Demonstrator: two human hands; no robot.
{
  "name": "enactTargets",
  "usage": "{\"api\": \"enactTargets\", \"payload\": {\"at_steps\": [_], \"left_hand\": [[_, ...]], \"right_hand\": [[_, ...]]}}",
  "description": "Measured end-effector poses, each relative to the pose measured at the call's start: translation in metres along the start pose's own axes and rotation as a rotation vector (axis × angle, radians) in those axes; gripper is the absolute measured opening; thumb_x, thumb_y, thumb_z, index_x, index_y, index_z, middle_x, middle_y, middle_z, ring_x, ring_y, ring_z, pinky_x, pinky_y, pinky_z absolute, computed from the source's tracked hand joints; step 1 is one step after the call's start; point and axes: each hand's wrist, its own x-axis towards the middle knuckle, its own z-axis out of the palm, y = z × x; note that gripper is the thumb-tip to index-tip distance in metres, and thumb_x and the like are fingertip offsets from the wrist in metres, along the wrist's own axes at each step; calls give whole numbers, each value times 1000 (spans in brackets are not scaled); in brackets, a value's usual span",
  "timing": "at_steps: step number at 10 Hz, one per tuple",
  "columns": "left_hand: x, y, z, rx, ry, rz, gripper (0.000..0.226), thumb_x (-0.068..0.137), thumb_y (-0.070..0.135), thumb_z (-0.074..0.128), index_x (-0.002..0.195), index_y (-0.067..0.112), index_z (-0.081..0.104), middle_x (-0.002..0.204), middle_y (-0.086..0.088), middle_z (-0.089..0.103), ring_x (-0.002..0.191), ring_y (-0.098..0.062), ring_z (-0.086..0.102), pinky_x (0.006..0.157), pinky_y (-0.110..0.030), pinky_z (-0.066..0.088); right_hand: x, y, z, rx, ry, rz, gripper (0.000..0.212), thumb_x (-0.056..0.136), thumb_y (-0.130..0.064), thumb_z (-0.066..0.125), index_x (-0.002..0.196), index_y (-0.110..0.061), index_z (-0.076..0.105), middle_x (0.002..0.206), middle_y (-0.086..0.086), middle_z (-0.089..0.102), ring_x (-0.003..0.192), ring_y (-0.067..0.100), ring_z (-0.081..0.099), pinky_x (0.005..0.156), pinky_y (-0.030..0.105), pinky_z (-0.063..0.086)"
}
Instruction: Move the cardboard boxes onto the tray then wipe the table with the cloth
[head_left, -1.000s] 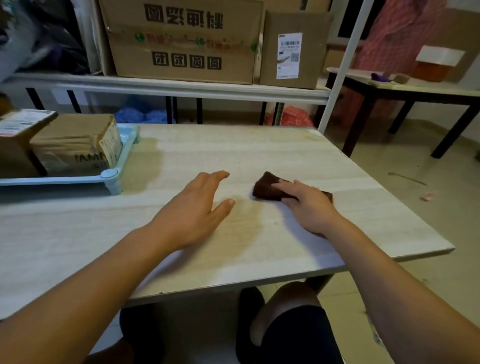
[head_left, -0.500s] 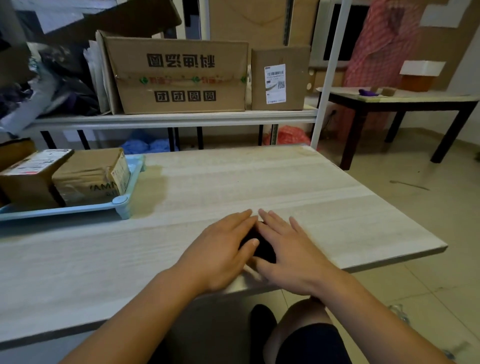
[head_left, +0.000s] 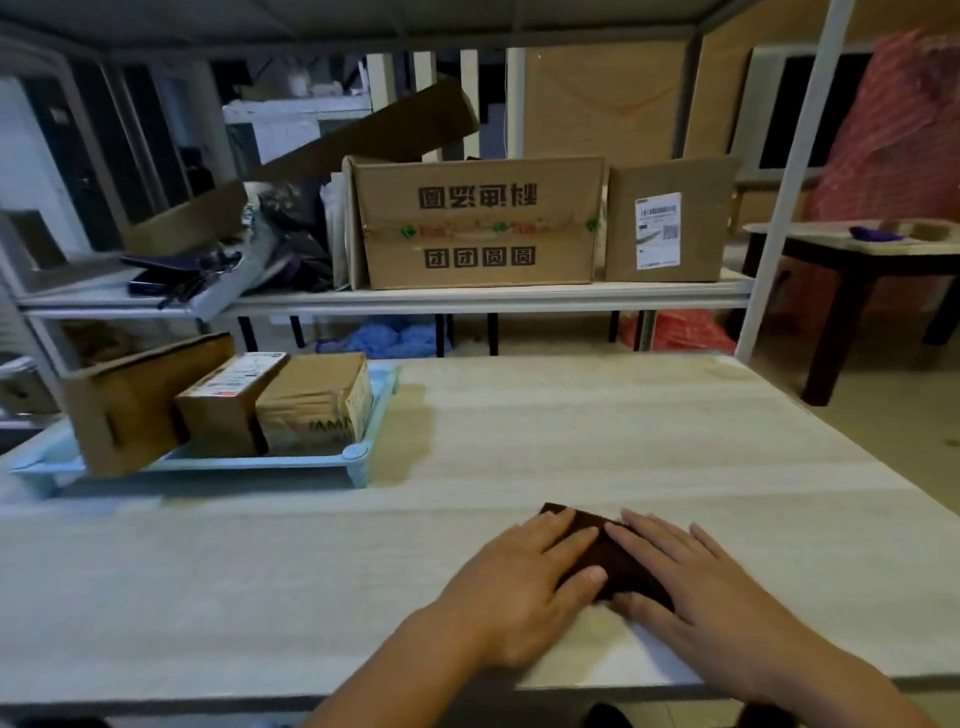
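A dark brown cloth (head_left: 615, 564) lies flat on the pale wooden table (head_left: 597, 441), near its front edge. My left hand (head_left: 524, 587) and my right hand (head_left: 696, 582) both press flat on the cloth, fingers stretched out, and cover its left and right sides. Three cardboard boxes sit on the light blue tray (head_left: 260, 460) at the table's left: a large tilted one (head_left: 130, 405), a labelled one (head_left: 228, 402) and a taped one (head_left: 317, 402).
Behind the table stands a white metal shelf (head_left: 467, 299) with big cardboard boxes (head_left: 478, 223) and dark clutter. A dark-legged side table (head_left: 857, 270) is at the far right. The floor drops away past the table's right edge.
My left hand has joined my right on the cloth, and both have slid it toward the table's front edge. My view has tilted up, showing more of the shelf.
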Motion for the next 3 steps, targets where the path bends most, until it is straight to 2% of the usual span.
{"api": "enactTargets", "payload": {"at_steps": [1,2,3], "left_hand": [[-4,-6,-7,27,1,-42,67,99,66,21,160,38,21,171,9,15,155,-13,12,124,-34,11],[-9,-13,-23,8,55,-53,63,100,63,29,157,36,31,165,8,32,148,-16,30,120,-35,25],[-20,-16,-49,4,147,-38,58,99,61,38,153,39,36,157,12,41,141,-12,39,114,-32,33]], "right_hand": [[9,4,-6,-4,11,12,74,94,-76,22,163,-49,11,174,-23,3,160,3,-2,131,38,-7],[17,4,-15,-4,56,-6,71,99,-62,51,162,-46,22,176,-16,9,162,8,2,131,41,-6],[22,-7,-33,36,125,-34,78,87,-50,72,157,-45,38,172,-18,23,158,9,17,131,37,11]]}}
